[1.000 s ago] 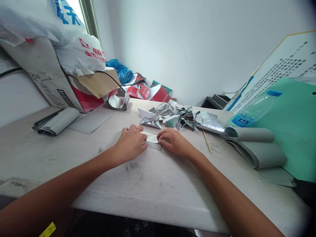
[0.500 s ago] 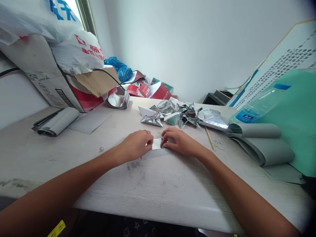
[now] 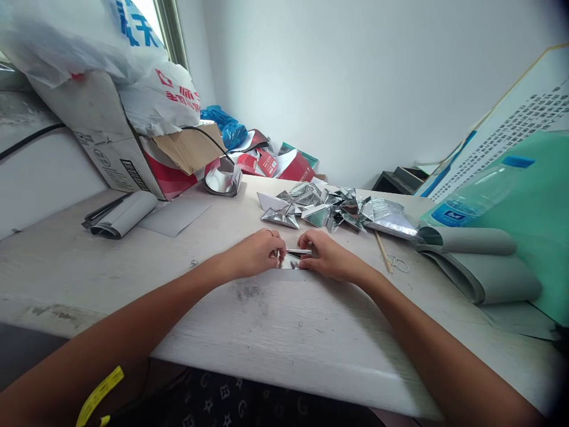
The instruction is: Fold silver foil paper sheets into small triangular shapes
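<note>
- One foil strip [image 3: 288,262], silver and folded, lies flat on the bench [image 3: 89,267], between the two hands.
- The left hand [image 3: 255,255] rests on the bench at the strip's left end. Its fingers [image 3: 273,243] are curled and closed, pinching that end, and one ring shows on a finger.
- The right hand [image 3: 326,256] mirrors it at the strip's right end. Its fingers [image 3: 306,240] are also curled in and closed on the foil.
- Just beyond the foil strip sits one heap of folded foil pieces [image 3: 320,213], too overlapped to count exactly.
- To the right of the foil strip lie one wooden skewer [image 3: 383,252], what looks like two rubber bands [image 3: 397,264], and one curled grey booklet [image 3: 480,273].
- Farther right of it, one plastic water bottle [image 3: 471,198] with a blue cap lies against one green folder [image 3: 533,178].
- To the left of the foil strip lie one rolled grey booklet [image 3: 124,214] and one flat grey card [image 3: 175,214].
- Farther left and beyond it stands one cardboard box [image 3: 111,142], with one white plastic bag [image 3: 160,95] on top.
</note>
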Motion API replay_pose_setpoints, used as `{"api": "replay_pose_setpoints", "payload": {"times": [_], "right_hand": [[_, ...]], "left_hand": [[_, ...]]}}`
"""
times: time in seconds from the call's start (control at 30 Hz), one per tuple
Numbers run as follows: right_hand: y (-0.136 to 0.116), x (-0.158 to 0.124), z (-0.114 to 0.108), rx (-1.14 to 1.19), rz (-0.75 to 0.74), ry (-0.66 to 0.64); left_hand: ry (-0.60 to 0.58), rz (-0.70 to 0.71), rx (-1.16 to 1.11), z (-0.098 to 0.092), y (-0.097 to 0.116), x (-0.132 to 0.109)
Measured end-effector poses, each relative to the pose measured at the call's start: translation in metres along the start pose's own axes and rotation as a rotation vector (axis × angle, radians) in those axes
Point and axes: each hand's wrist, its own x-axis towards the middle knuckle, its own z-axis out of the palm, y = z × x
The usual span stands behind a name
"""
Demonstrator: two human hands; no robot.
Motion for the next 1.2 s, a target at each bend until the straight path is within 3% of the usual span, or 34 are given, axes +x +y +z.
{"api": "replay_pose_setpoints", "payload": {"times": [0.13, 0.33, 0.57, 0.73, 0.87, 1.2], "right_hand": [[-0.003, 0.001, 0.004, 0.029, 0.017, 0.036], [-0.011, 0.001, 0.010, 0.088, 0.090, 0.032], [-0.010, 0.002, 0.012, 0.046, 0.278, 0.073], [-0.014, 0.002, 0.009, -0.008, 0.349, 0.057], [-0.020, 0.001, 0.005, -0.045, 0.356, 0.052], [-0.014, 0.000, 0.008, -0.018, 0.245, 0.070]], "left_hand": [[-0.092, 0.011, -0.011, -0.007, 0.000, 0.000], [-0.114, -0.024, -0.024, -0.008, 0.001, -0.003], [-0.026, 0.193, 0.064, -0.002, -0.006, 0.003], [0.059, 0.246, 0.171, 0.004, -0.009, 0.005], [-0.080, 0.267, 0.158, 0.006, -0.014, 0.006], [-0.110, 0.127, 0.038, 0.001, -0.005, 0.003]]}}
